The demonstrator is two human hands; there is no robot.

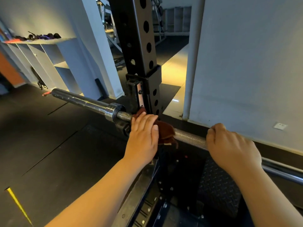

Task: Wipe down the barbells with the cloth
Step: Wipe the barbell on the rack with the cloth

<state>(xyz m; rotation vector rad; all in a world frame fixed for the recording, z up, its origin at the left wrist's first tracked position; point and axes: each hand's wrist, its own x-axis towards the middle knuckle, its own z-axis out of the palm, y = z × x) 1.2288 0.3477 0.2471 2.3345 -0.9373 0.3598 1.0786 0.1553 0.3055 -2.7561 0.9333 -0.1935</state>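
A steel barbell (190,136) lies across the black rack, its bare sleeve (78,99) pointing left. A dark red cloth (165,130) is draped over the bar just right of the collar. My left hand (142,138) lies on the cloth with fingers wrapped over it and the bar. My right hand (229,145) grips the knurled shaft farther right, fingers curled around it. The bar beneath both hands is hidden.
The black rack upright (139,46) with round holes stands right behind the cloth. A white wall (246,63) is close behind the bar on the right. Grey shelves (49,51) line the left wall. Black rubber flooring (41,136) spreads to the left.
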